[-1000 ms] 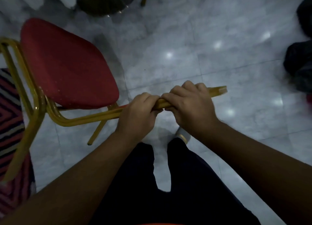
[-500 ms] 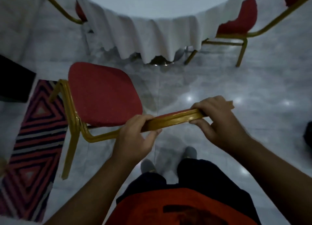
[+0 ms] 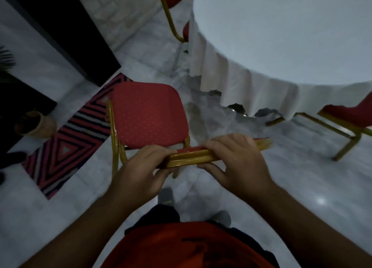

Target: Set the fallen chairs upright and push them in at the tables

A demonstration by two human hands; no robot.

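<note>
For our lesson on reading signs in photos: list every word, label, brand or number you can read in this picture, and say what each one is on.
None: no text can be read in this picture.
The orange shirt has a dark mark on it, too blurred and cut off to read.
The chair, tablecloth and rug show patterns only, no letters or numbers.

Worn on the head, close above both hands (image 3: 201, 167). Faced forward and steeply down at the floor (image 3: 261, 187). Single view, nothing shared.
</note>
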